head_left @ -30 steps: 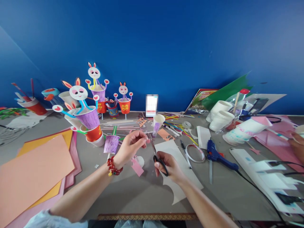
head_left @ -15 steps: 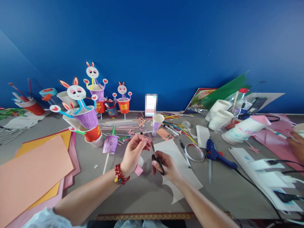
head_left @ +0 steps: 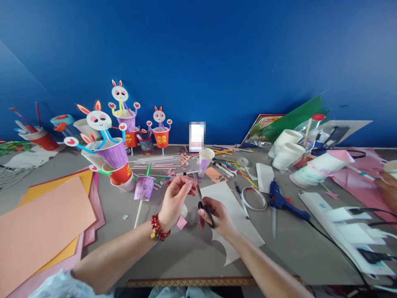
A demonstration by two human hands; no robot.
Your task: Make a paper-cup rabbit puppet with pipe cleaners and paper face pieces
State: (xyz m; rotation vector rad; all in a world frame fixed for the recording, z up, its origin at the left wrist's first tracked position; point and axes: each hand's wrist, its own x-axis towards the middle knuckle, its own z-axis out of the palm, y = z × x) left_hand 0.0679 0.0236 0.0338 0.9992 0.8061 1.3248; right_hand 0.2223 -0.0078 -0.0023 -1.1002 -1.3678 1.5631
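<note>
In the head view, my right hand [head_left: 219,217] grips black-handled scissors [head_left: 199,189], their blades pointing away from me beside my left fingertips. My left hand [head_left: 176,200] is closed in a pinch; whatever small piece it may hold is too small to make out. A red bead bracelet [head_left: 159,227] circles that wrist. Below the left hand lie a pink paper scrap [head_left: 181,223] and a partly hidden white paper round [head_left: 185,211]. Under and beyond my right hand is a white sheet [head_left: 238,231] with curved cut-outs. A purple-coloured cup piece [head_left: 144,188] on a white stick lies left of my hands.
Rabbit figures on cups [head_left: 112,154] stand at left, behind coloured paper sheets [head_left: 46,223]. A blue glue gun [head_left: 287,205], tape roll [head_left: 254,199] and power strip [head_left: 333,227] lie at right. Another person's hand [head_left: 387,188] shows at the right edge. Straws and scraps lie behind.
My left hand has shifted slightly right and turned more upright, now covering more of the pink scrap. The scissors have moved a little left. Over the last half second both hands stay nearly still.
</note>
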